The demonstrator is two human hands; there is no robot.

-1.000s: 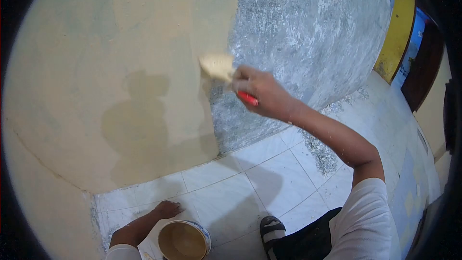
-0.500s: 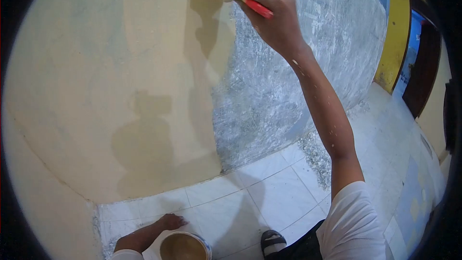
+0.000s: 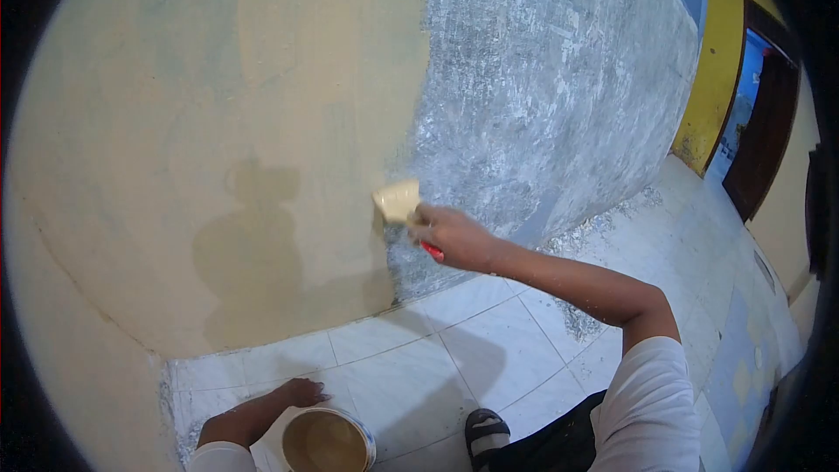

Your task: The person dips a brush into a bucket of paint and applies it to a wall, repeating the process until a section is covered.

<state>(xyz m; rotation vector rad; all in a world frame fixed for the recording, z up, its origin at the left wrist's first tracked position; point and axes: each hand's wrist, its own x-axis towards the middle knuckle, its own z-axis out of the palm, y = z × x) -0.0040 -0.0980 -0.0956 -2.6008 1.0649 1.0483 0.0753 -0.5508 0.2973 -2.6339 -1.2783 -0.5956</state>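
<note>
At far left, the cream wall [image 3: 131,166] is carrying a dark shadow [image 3: 253,253]. Below it, at near left, the left hand [image 3: 301,392] is extending over the floor [image 3: 498,341], just beside the bucket [image 3: 372,453]. Its fingers are pointing right; whether they are gripping, open or closed cannot be told. The bucket is holding cream paint [image 3: 325,446] and is occupying the near edge, its base lying out of view.

At centre, the brush [image 3: 398,201] is overlapping the border between the cream wall and the grey wall [image 3: 524,105]. Its long axis is tilting: the bristles are pointing up and slightly left, the red handle down and right. Bristle contact with the wall cannot be confirmed. The right hand [image 3: 454,238] is gripping the brush, its fingers closing around the handle.

Near centre, a sandalled foot [image 3: 486,433] is standing right of the bucket. Farther right, loose debris [image 3: 581,319] is lying along the grey wall's base. At far right, a dark door [image 3: 762,135] is standing beyond the yellow wall [image 3: 712,61].
</note>
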